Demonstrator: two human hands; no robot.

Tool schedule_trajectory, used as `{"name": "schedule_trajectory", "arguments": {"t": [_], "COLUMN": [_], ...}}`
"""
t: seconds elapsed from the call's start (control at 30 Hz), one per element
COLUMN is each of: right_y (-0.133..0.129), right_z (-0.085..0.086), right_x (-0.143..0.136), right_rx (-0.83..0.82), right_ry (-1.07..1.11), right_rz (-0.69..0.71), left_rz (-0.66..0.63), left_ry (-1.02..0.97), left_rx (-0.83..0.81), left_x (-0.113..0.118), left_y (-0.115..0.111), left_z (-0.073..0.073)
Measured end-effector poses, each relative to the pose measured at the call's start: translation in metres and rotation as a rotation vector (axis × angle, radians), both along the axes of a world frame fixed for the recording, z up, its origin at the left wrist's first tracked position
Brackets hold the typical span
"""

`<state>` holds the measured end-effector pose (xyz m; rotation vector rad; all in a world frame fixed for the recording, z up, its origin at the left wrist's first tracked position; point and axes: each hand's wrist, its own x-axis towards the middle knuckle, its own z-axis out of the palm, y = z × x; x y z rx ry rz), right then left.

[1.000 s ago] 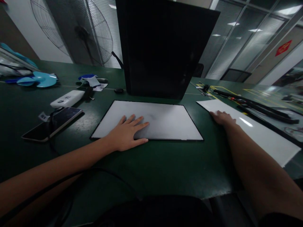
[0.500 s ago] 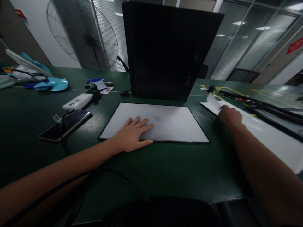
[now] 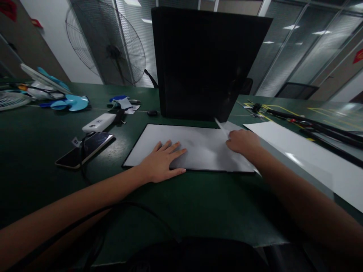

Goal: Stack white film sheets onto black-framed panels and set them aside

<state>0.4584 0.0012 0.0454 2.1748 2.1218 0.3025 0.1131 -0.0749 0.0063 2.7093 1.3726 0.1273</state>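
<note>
A flat white panel (image 3: pixel 195 138) with a thin black edge lies in front of me on the green table. On its left half my left hand (image 3: pixel 162 161) rests flat, fingers spread. My right hand (image 3: pixel 244 143) is over the panel's right end, its fingers closed on a thin translucent sheet (image 3: pixel 312 175). The sheet's gripped corner sticks up past the fingertips, while the rest trails to the right beneath my forearm. White sheet material (image 3: pixel 343 181) lies on the table under the trailing part.
Behind the panel stands a large black upright screen or box (image 3: pixel 210 64). A phone (image 3: pixel 85 150) with a cable and a white device (image 3: pixel 100 122) lie to the left. Blue fan blades (image 3: pixel 72 102) are farther back. Black strips (image 3: pixel 320 124) lie at the right.
My right hand has moved left from the white sheets to the panel's right end, drawing the translucent sheet along. My left hand stays on the panel.
</note>
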Motion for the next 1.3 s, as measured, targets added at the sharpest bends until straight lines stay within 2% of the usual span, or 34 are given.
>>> {"name": "schedule_trajectory", "arguments": {"t": [0.1, 0.2, 0.33, 0.43, 0.5, 0.57, 0.7, 0.83, 0.93, 1.03, 1.2, 1.3], "right_y": [-0.022, -0.045, -0.062, -0.063, -0.058, -0.047, -0.013, 0.015, 0.024, 0.026, 0.024, 0.024], "right_z": [-0.011, -0.018, -0.02, -0.016, -0.013, -0.011, -0.017, -0.03, -0.036, -0.039, -0.046, -0.05], "right_x": [-0.049, -0.079, -0.094, -0.096, -0.092, -0.083, -0.045, 0.001, 0.021, 0.024, 0.011, 0.004], "right_rx": [-0.009, -0.011, -0.043, -0.155, -0.179, -0.094, 0.11, 0.107, 0.06, 0.009, -0.041, -0.066], "right_ry": [-0.004, 0.018, 0.169, 0.435, 0.56, 0.577, 0.341, 0.263, 0.249, 0.228, 0.197, 0.195], "right_rz": [0.219, 0.392, 0.611, 0.798, 0.853, 0.802, 0.534, 0.379, 0.364, 0.397, 0.45, 0.455], "left_rz": [-0.056, -0.141, -0.186, -0.205, -0.167, -0.103, -0.026, 0.075, 0.206, 0.295, 0.228, 0.179], "left_ry": [-0.056, -0.058, 0.006, 0.05, 0.075, 0.107, 0.155, 0.175, 0.186, 0.183, 0.153, 0.128], "left_rx": [0.107, 0.245, 0.38, 0.377, 0.348, 0.318, 0.284, 0.285, 0.292, 0.281, 0.311, 0.258], "left_x": [0.001, 0.005, 0.01, 0.012, 0.012, 0.012, 0.013, 0.015, 0.016, 0.017, 0.014, 0.011], "left_y": [-0.004, -0.011, -0.021, -0.023, -0.022, -0.021, -0.022, -0.026, -0.028, -0.028, -0.024, -0.02], "left_z": [0.003, 0.01, 0.016, 0.014, 0.012, 0.011, 0.014, 0.017, 0.016, 0.015, 0.011, 0.008]}}
